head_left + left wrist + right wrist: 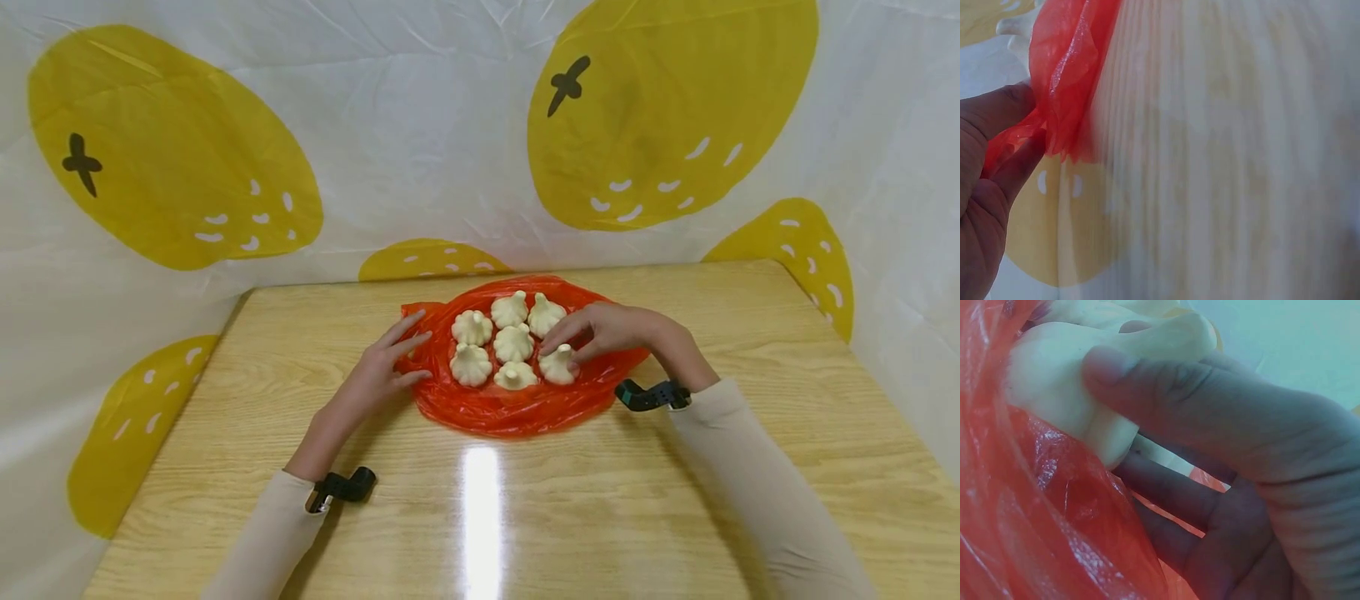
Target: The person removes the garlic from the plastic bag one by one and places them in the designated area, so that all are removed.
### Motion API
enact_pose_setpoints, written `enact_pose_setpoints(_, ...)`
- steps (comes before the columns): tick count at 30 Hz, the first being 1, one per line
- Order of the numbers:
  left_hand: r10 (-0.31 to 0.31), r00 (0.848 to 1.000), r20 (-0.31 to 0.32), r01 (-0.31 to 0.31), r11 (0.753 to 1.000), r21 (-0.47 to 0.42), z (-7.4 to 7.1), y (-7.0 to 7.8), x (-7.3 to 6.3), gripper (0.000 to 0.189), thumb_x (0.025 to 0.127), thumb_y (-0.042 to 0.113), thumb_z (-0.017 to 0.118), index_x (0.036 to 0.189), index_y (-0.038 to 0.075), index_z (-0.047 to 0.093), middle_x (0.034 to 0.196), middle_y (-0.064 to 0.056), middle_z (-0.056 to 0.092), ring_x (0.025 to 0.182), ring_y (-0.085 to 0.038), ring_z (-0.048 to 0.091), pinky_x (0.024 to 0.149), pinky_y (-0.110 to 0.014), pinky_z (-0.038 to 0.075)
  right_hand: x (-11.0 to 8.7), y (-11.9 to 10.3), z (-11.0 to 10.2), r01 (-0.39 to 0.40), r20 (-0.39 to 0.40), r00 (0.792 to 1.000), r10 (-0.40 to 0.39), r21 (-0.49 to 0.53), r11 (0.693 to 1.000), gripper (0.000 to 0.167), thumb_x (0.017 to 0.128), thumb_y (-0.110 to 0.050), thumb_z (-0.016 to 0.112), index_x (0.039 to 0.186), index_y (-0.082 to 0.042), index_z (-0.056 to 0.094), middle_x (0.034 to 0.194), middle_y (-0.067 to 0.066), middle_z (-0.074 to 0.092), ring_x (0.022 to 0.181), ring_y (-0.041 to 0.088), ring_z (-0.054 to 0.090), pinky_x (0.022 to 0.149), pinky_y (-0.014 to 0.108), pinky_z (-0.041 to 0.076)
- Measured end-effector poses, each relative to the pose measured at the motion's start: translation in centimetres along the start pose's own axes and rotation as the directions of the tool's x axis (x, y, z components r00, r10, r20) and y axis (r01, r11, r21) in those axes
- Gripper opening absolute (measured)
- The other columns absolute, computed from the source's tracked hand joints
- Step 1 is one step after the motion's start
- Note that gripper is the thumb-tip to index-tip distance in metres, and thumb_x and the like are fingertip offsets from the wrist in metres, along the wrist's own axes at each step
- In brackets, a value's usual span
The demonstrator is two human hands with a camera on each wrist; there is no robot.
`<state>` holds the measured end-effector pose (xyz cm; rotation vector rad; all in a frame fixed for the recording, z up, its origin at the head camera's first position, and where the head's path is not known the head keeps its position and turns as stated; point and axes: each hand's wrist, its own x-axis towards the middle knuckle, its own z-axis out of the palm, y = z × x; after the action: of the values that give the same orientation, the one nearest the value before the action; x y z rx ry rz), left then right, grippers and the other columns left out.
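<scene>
A red plastic bag (480, 414) lies spread on the table with several pale garlic bulbs inside, their stems mostly upward. At the bag's right side my right hand (603, 327) holds one garlic bulb (558, 367), its thumb pressed on the bulb's side in the right wrist view. The fingers there lie behind the bulb, partly hidden by the red plastic. My left hand (377, 371) rests at the bag's left edge with its fingers spread. In the left wrist view, thumb and a finger (1025, 159) touch the crumpled red plastic (1066, 81).
The bag sits near the back of a light wooden table (405, 517). A white curtain (420, 125) with yellow fruit prints hangs behind and beside it. Both wrists wear dark straps (348, 485) over beige sleeves (757, 492).
</scene>
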<state>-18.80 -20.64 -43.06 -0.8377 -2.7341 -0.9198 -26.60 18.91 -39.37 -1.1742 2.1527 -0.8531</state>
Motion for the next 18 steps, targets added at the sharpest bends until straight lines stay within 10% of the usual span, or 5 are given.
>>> enact_pose_setpoints(18, -0.049, 0.999, 0.018, 0.049, 0.999, 0.001, -0.5, 0.1, 0.2, 0.049, 0.088, 0.015, 0.081, 0.133, 0.001, 0.067, 0.159, -0.009, 0.041, 0.144, -0.035, 0.042, 0.11, -0.047, 0.045, -1.0, -1.6, -1.0, 0.07, -0.056, 0.996, -0.073, -0.048, 0.996, 0.034, 0.089, -0.016, 0.079, 0.124, -0.013, 0.075, 0.13, 0.009, 0.069, 0.125, 0.031, 0.061, 0.099, 0.048, 0.055)
